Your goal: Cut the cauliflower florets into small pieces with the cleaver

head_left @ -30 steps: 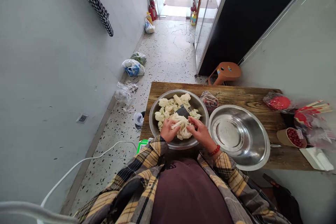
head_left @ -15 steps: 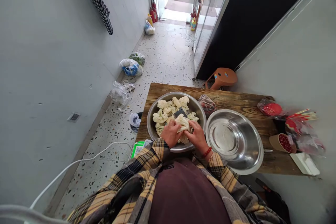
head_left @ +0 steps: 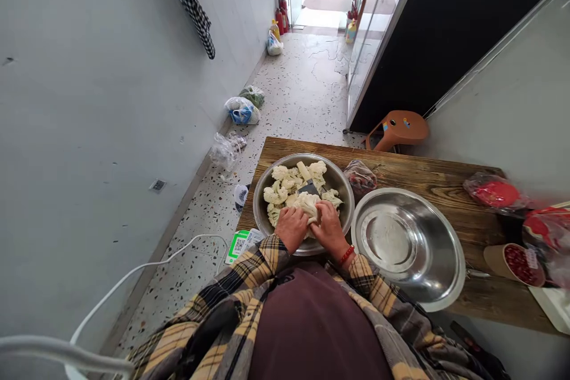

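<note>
Between my two hands is a pale piece of cauliflower (head_left: 307, 204), held over the near half of a steel bowl (head_left: 259, 183). My left hand (head_left: 291, 228) grips it from the left, with the fingers curled over it. From the right, my right hand (head_left: 330, 227) closes on it with thumb and fingers; a red bead bracelet is on that wrist. Several cauliflower florets (head_left: 275, 193) fill the bowl around the piece. Among them lies a dark flat blade (head_left: 308, 189), partly hidden behind the held cauliflower.
A second steel basin (head_left: 387, 240) stands right of the bowl on the wooden table (head_left: 427, 178). Behind them sits a crumpled bag (head_left: 360, 177). A paper cup of red bits (head_left: 516, 264) is at the right. A green QR card (head_left: 238, 244) lies at the left edge; an orange stool (head_left: 403, 127) stands beyond.
The view has swung slightly left, so the surroundings shift right. My left hand's fingers have moved further over the cauliflower, which sits slightly lower between my hands.
</note>
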Demonstrator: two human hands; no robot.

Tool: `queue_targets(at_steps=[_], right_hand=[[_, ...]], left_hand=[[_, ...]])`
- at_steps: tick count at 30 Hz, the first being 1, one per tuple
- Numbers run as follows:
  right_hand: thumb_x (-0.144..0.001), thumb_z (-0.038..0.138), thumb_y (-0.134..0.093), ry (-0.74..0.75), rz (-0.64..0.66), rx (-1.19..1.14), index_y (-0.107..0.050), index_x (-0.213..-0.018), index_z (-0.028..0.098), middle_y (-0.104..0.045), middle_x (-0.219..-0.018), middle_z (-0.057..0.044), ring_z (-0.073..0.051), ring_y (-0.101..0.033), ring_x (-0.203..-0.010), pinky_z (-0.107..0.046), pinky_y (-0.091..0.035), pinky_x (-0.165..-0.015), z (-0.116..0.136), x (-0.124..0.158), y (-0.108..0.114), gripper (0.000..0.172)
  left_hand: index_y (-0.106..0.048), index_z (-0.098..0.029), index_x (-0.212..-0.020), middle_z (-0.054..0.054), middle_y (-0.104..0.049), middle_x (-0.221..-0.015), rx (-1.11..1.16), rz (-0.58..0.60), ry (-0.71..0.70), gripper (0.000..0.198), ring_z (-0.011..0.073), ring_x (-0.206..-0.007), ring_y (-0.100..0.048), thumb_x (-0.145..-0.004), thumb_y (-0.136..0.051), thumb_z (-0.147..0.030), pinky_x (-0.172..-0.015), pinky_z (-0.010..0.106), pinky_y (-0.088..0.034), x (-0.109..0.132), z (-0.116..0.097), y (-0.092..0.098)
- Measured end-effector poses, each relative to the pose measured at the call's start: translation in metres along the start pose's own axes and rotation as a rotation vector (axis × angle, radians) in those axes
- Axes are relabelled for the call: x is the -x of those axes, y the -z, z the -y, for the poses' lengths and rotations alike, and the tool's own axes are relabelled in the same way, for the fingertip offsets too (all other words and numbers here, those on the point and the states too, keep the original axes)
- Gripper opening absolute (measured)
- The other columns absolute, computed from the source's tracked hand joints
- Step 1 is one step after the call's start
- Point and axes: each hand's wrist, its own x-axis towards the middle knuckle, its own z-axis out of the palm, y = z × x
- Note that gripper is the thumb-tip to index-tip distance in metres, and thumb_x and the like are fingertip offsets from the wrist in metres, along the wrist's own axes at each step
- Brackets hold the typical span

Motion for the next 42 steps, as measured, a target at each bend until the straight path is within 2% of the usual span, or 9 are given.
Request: queue_targets(at_steps=[4,11,15,19,22,27,30,36,42], right_hand=[[-0.069,0.004,-0.051,0.042,0.09,0.172,-0.056,-0.1,0.015,-0.056,-0.113,-0.015,-0.028,-0.048,-0.11,-0.046,-0.042,-0.097,-0.01,-0.005,0.002,0.032],[-0.072,0.011,-0.058,-0.003,0.047,0.051,-0.059,-0.097,0.016,-0.059,-0.105,-0.011,-0.026,-0.052,-0.103,-0.043,-0.044,-0.094,-0.01,-0.016,0.009,0.025],[-0.074,0.017,-0.063,0.0,0.164,-0.051,-0.062,-0.091,0.018,-0.06,-0.101,-0.009,-0.023,-0.057,-0.095,-0.04,-0.049,-0.087,0.002,-0.006,-0.014,0.017],[-0.075,0.023,-0.069,0.024,0.297,-0.143,-0.065,-0.097,0.02,-0.062,-0.106,-0.008,-0.021,-0.06,-0.097,-0.036,-0.051,-0.086,0.003,-0.003,-0.029,0.023],[-0.085,0.026,-0.06,0.089,0.421,-0.143,-0.067,-0.102,0.023,-0.066,-0.106,-0.006,-0.019,-0.063,-0.097,-0.033,-0.051,-0.086,-0.005,-0.024,-0.018,0.018],[-0.091,0.014,-0.042,0.121,0.326,0.293,-0.06,-0.123,0.022,-0.062,-0.126,-0.009,-0.023,-0.056,-0.113,-0.038,-0.045,-0.097,-0.025,-0.085,0.007,0.037],[-0.09,0.01,-0.04,0.267,0.404,0.488,-0.055,-0.13,0.024,-0.051,-0.141,-0.006,-0.026,-0.044,-0.129,-0.042,-0.039,-0.104,-0.035,-0.112,0.003,0.044],[-0.086,0.007,-0.05,0.474,0.468,0.434,-0.068,-0.1,0.023,-0.047,-0.145,-0.004,-0.027,-0.032,-0.139,-0.053,-0.026,-0.113,-0.047,-0.131,-0.016,0.027],[-0.081,0.001,-0.052,0.509,0.5,0.236,-0.067,-0.087,0.023,-0.061,-0.129,-0.004,-0.024,-0.041,-0.134,-0.053,-0.028,-0.113,-0.05,-0.12,0.023,0.027]], left_hand=[[-0.064,-0.013,-0.082,0.013,-0.063,-0.088,0.299,0.052,0.043,0.015,0.026,-0.09,-0.056,-0.085,-0.054,-0.024,-0.082,0.042,-0.04,0.006,-0.009,0.0],[-0.066,-0.015,-0.104,0.007,-0.065,-0.098,1.682,0.041,0.454,0.036,0.0198,-0.094,-0.059,-0.081,-0.065,-0.042,-0.083,0.034,-0.05,0.006,0.036,0.018],[-0.06,-0.015,-0.113,0.006,-0.066,-0.085,2.069,0.052,0.526,0.043,0.019,-0.085,-0.065,-0.077,-0.072,-0.034,-0.076,0.035,-0.056,0.005,0.046,0.026],[-0.061,-0.011,-0.091,0.01,-0.069,-0.088,2.157,0.034,0.602,0.025,0.0205,-0.079,-0.068,-0.08,-0.068,-0.033,-0.07,0.034,-0.059,0.003,0.049,0.02],[-0.062,-0.009,-0.089,0.013,-0.07,-0.092,2.196,0.041,0.654,0.026,0.0228,-0.081,-0.07,-0.084,-0.062,-0.034,-0.073,0.036,-0.059,0.001,0.056,0.015],[-0.062,-0.009,-0.095,0.014,-0.071,-0.095,2.235,0.07,0.705,0.024,0.0258,-0.088,-0.07,-0.082,-0.062,-0.028,-0.08,0.037,-0.057,-0.001,0.065,0.013],[-0.063,-0.01,-0.093,0.012,-0.071,-0.093,2.186,0.038,0.706,0.023,0.0247,-0.086,-0.07,-0.076,-0.069,-0.025,-0.081,0.038,-0.057,-0.001,0.067,0.011],[-0.064,-0.01,-0.09,0.008,-0.07,-0.087,2.046,-0.014,0.707,0.037,0.019,-0.081,-0.069,-0.065,-0.082,-0.032,-0.078,0.033,-0.056,0.006,0.072,0.004],[-0.063,-0.011,-0.09,0.006,-0.069,-0.08,1.959,-0.068,0.708,0.041,0.0153,-0.075,-0.066,-0.064,-0.083,-0.035,-0.074,0.03,-0.056,0.011,0.075,-0.001]])
